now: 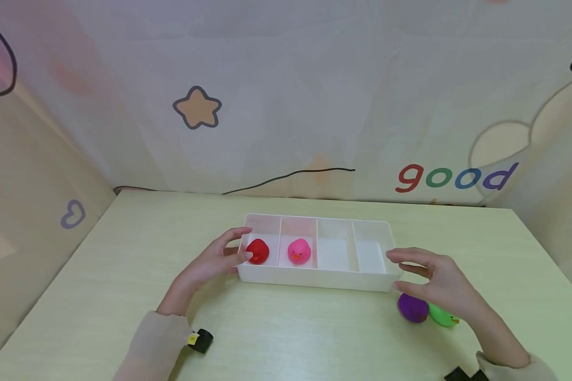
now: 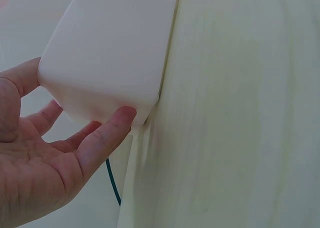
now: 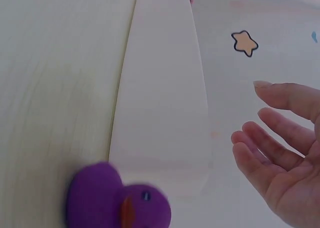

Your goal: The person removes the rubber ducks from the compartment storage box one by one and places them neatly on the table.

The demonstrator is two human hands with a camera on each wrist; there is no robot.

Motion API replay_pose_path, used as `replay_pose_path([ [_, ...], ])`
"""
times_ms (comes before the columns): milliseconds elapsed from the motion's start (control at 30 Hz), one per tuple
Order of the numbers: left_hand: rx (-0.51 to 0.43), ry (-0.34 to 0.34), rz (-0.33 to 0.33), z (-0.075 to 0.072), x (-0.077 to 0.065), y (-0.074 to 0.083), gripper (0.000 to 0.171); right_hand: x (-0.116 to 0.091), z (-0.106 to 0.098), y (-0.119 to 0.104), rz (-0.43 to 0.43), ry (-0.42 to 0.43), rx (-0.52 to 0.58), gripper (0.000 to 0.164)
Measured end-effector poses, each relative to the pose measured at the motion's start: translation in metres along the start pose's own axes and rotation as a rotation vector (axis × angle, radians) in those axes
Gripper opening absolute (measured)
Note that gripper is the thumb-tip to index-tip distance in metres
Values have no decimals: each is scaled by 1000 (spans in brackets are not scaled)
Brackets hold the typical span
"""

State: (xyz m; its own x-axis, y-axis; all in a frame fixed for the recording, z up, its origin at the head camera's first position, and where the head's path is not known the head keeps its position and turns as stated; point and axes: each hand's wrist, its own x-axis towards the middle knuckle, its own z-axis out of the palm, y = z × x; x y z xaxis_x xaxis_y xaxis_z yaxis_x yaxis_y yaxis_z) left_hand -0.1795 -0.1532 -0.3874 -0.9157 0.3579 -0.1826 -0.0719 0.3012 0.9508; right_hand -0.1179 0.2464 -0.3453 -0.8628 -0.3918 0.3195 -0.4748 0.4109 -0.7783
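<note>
Head: high, looks forward and down over the bench (image 1: 314,333).
Left wrist: close, sideways, at the white box (image 2: 105,48).
Right wrist: close, sideways, along the box.
Head, right wrist: both see the purple duck (image 1: 413,308).

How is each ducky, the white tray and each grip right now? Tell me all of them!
Red duck: in the leftmost compartment
Pink duck: in the second compartment from the left
Purple duck: outside the tray, on the table
Green duck: on the table, beside the purple one
White tray: two right compartments without ducks
Left grip: holding the tray's left end
Right grip: open, holding nothing
</note>
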Motion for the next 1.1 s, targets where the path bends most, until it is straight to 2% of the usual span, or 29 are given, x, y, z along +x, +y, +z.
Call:
replay_pose_path([
  [333, -11, -6, 19, -1, 0, -1, 58, 35, 30, -10, 34, -79, 29, 45],
  [533, -29, -20, 37, -2, 2, -3, 59, 56, 44, -15, 62, -101, 33, 48],
  [833, -30, -21, 38, -1, 2, -2, 58, 78, 66, -18, 66, -116, 111, 47],
  [1100, -26, -18, 33, -2, 2, -3, 58, 99, 89, -20, 89, -145, 108, 45],
])
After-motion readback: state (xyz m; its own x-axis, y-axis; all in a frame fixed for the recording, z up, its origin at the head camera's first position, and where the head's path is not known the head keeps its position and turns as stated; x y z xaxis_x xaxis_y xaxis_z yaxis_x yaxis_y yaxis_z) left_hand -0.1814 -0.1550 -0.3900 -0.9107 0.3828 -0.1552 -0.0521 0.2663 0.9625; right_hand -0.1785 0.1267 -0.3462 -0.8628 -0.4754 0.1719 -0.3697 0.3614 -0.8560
